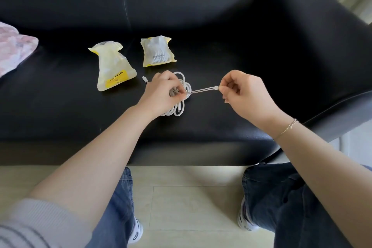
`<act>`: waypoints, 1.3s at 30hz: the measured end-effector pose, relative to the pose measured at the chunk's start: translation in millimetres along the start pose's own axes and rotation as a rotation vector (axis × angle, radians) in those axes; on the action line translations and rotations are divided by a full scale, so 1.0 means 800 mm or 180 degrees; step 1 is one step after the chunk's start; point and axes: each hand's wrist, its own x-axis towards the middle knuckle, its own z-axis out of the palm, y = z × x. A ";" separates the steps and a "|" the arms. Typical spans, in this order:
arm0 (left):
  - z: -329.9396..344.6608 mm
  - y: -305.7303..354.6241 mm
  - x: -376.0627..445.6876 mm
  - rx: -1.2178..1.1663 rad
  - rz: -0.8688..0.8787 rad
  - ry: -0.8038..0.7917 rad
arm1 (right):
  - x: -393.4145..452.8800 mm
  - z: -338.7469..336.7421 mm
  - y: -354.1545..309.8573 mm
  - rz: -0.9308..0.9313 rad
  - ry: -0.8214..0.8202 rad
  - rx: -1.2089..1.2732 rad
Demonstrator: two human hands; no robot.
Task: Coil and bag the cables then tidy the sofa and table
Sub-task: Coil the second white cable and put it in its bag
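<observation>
A coiled white cable point(179, 97) lies on the black sofa seat point(221, 127). My left hand point(161, 94) grips the coil at its middle. My right hand point(244, 94) pinches the small white end of a thin tie point(203, 90) that stretches taut from the coil to the right. One cable plug point(144, 79) sticks out to the left of my left hand. Behind the coil stand two yellowish plastic bags: a bag with a yellow label point(113, 67) on the left and a bag with white cable inside point(158, 50) on the right.
A pink patterned cushion point(14, 46) lies at the sofa's left edge. The sofa's black armrest point(314, 32) rises at the right. My knees in blue jeans point(281, 193) and a pale tiled floor point(187, 203) are in front of the sofa.
</observation>
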 end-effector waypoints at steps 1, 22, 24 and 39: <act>0.001 0.005 -0.003 0.0174 -0.0135 0.0071 | 0.002 -0.001 0.001 0.0046 -0.0057 -0.0053; 0.033 0.003 -0.014 0.1069 -0.0818 -0.0156 | 0.022 -0.013 -0.001 0.0828 -0.0558 0.1078; 0.032 0.004 -0.013 0.1211 -0.0775 -0.0245 | 0.018 -0.003 -0.012 0.0719 -0.0808 0.2034; 0.003 0.013 -0.015 0.0077 -0.0216 -0.0899 | 0.048 0.030 -0.007 0.0845 -0.0034 0.0999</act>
